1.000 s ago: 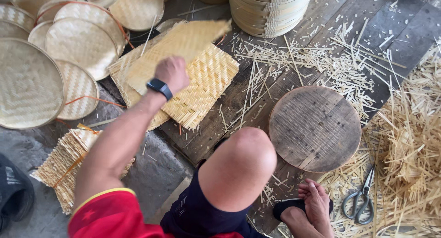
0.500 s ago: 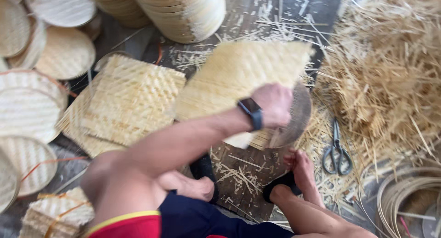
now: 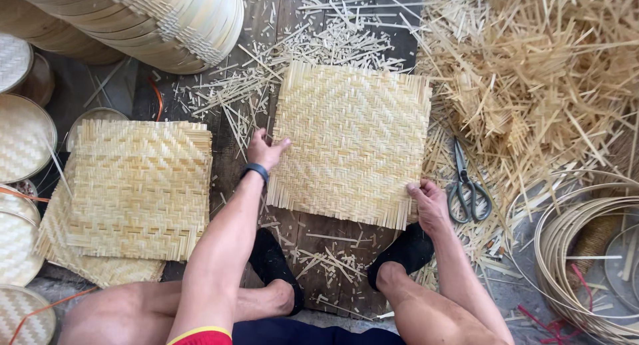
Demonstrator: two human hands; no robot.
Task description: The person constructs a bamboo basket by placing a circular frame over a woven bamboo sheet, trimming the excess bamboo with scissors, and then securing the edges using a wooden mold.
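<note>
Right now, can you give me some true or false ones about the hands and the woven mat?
1. Both hands touch the square woven mat. True: left hand at its left edge, right hand at its lower right corner.
2. The scissors lie left of the mat. False: they lie right of it.
3. A stack of mats lies to the left. True.
4. The right hand holds the scissors. False: it holds the mat.

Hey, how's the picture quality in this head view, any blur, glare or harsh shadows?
Head view: sharp, the woven mat shows every strand; soft even daylight, no glare; only faint shadows under the left hand and right hand; the basket stack bulges slightly near the edge.
</note>
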